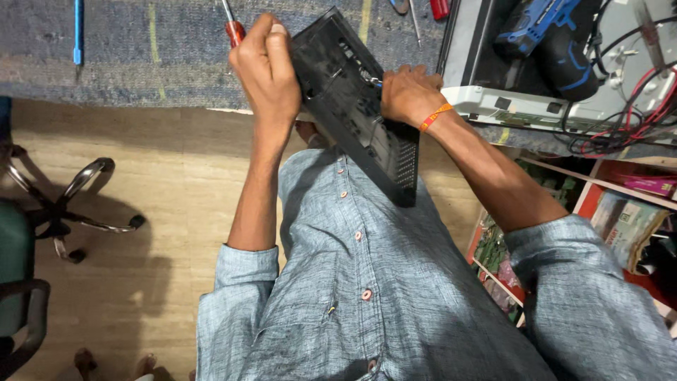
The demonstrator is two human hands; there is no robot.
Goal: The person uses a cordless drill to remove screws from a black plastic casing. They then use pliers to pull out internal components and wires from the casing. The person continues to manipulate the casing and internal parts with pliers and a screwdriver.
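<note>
A black plastic casing (352,106) with vent holes leans tilted against my body, over the edge of the table. My left hand (266,67) grips its upper left edge. My right hand (409,95) is closed around a small tool whose metal tip (376,82) presses into the casing's inner face. An orange band circles my right wrist.
A blue-grey mat (141,49) covers the table, with a red-handled screwdriver (233,28) and a blue pen (78,32) on it. An open device with a blue power drill (550,35) and wires lies at right. Shelves (606,212) stand below; a chair base (63,204) at left.
</note>
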